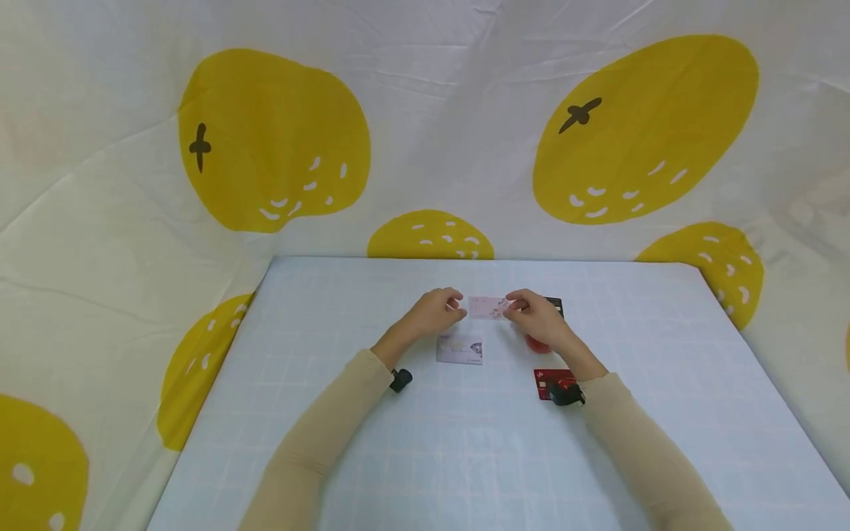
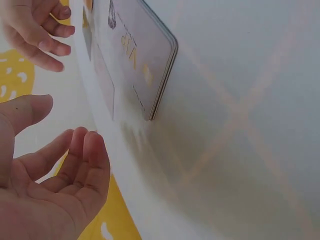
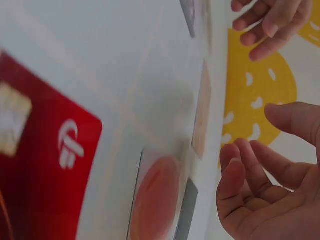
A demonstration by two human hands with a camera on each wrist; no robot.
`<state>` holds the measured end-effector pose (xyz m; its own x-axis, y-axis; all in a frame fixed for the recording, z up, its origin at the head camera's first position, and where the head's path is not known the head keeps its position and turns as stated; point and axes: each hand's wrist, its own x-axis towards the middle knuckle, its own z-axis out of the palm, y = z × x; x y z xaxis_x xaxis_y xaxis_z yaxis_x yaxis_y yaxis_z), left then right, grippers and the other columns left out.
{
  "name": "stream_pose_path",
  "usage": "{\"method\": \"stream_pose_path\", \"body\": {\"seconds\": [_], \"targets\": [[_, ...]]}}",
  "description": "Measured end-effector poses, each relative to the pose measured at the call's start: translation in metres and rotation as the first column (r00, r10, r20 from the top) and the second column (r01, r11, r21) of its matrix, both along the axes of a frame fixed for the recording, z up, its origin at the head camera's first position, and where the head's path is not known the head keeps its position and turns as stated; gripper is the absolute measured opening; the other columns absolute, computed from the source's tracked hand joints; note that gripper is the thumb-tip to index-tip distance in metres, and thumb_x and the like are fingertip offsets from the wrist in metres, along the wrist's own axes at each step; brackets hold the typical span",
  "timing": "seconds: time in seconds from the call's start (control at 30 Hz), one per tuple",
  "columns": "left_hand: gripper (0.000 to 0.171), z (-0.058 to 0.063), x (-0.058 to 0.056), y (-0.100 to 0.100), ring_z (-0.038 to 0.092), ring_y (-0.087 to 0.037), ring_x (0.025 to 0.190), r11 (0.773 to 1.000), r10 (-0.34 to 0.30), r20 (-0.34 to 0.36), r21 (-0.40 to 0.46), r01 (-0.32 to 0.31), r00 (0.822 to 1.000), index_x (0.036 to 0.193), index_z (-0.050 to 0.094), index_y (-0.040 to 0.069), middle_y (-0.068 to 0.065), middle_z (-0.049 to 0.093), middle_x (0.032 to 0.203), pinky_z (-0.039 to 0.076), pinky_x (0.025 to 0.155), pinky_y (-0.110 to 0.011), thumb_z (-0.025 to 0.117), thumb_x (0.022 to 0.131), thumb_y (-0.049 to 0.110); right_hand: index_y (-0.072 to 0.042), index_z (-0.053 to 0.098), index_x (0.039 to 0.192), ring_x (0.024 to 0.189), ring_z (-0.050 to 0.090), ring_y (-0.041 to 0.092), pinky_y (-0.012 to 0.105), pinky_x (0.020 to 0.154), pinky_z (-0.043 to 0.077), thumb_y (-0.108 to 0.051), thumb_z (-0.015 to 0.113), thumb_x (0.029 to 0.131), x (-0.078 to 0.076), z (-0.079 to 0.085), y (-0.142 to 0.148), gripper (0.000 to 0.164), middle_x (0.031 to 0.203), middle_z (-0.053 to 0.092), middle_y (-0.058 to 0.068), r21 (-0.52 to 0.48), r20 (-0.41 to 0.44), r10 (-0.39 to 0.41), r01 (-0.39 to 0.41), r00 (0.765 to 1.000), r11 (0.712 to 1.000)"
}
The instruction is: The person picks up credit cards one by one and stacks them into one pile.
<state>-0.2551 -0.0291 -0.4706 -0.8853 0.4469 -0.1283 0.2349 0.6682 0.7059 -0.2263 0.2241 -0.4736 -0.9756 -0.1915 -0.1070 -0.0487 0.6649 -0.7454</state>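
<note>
My left hand (image 1: 434, 313) hovers left of a pink card (image 1: 487, 307), its fingers loosely bent with nothing between them. Over the pink card's right end is my right hand (image 1: 535, 316), also holding nothing; a gap shows between thumb and fingers (image 3: 250, 172) in the right wrist view. Closer to me than the left hand lies a pale card with gold VIP lettering (image 2: 132, 57); its edge looks several layers thick in the left wrist view. A card with a red oval (image 3: 156, 197) lies under the right hand, in front of a dark card (image 1: 555, 302), partly hidden by that hand.
A red bank card (image 1: 546, 380) with a chip lies beneath the right wrist, partly covered by the black wrist camera (image 1: 567, 394). Everything rests on a pale checked tabletop (image 1: 438, 457). A white cloth with yellow fruit prints (image 1: 272, 140) hangs behind and at the sides.
</note>
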Motion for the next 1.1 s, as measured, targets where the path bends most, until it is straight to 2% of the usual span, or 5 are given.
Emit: {"method": "stream_pose_path", "body": {"seconds": [0.13, 0.33, 0.5, 0.7, 1.1], "targets": [[0.043, -0.002, -0.014, 0.011, 0.059, -0.024, 0.108, 0.998, -0.024, -0.001, -0.053, 0.023, 1.000, 0.133, 0.059, 0.002, -0.012, 0.064, 0.118, 0.048, 0.095, -0.037, 0.066, 0.097, 0.024, 0.001, 0.053, 0.136, 0.106, 0.060, 0.034, 0.048, 0.091, 0.050, -0.021, 0.065, 0.098, -0.015, -0.004, 0.009, 0.046, 0.118, 0.062, 0.020, 0.035, -0.005, 0.013, -0.012, 1.000, 0.999], [0.045, -0.012, -0.025, 0.024, 0.057, -0.023, 0.109, 0.993, -0.050, 0.041, -0.105, 0.054, 0.998, 0.134, 0.057, 0.005, -0.011, 0.063, 0.120, 0.046, 0.097, -0.036, 0.068, 0.096, 0.026, 0.002, 0.052, 0.134, 0.098, 0.058, 0.033, 0.046, 0.088, 0.050, -0.020, 0.067, 0.095, -0.027, -0.011, 0.013, 0.047, 0.114, 0.062, 0.020, 0.107, 0.042, 0.051, -0.055, 0.998, 0.993], [0.048, -0.014, -0.025, 0.029, 0.055, -0.021, 0.107, 0.991, -0.027, 0.074, -0.131, 0.037, 0.997, 0.136, 0.055, 0.010, -0.007, 0.059, 0.121, 0.047, 0.095, -0.037, 0.069, 0.094, 0.028, -0.001, 0.050, 0.137, 0.096, 0.057, 0.031, 0.043, 0.086, 0.051, -0.023, 0.069, 0.094, -0.031, -0.013, 0.014, 0.051, 0.114, 0.060, 0.018, 0.141, 0.105, 0.057, -0.072, 0.993, 0.987], [0.054, -0.010, -0.023, 0.033, 0.051, -0.020, 0.107, 0.973, -0.015, 0.047, -0.229, 0.025, 0.999, 0.141, 0.051, 0.017, -0.006, 0.051, 0.122, 0.046, 0.091, -0.040, 0.071, 0.093, 0.029, 0.002, 0.052, 0.134, 0.091, 0.057, 0.030, 0.042, 0.080, 0.049, -0.019, 0.073, 0.091, -0.037, -0.012, 0.015, 0.052, 0.105, 0.061, 0.018, 0.176, 0.052, 0.085, -0.093, 0.995, 0.980], [0.055, -0.013, -0.024, 0.029, 0.053, -0.019, 0.105, 0.971, 0.005, 0.064, -0.237, 0.010, 0.998, 0.141, 0.051, 0.019, -0.004, 0.056, 0.117, 0.047, 0.090, -0.039, 0.074, 0.091, 0.027, -0.002, 0.051, 0.132, 0.093, 0.057, 0.031, 0.045, 0.084, 0.049, -0.017, 0.072, 0.093, -0.039, -0.016, 0.009, 0.047, 0.109, 0.060, 0.018, 0.178, 0.097, 0.101, -0.117, 0.990, 0.977]]}}
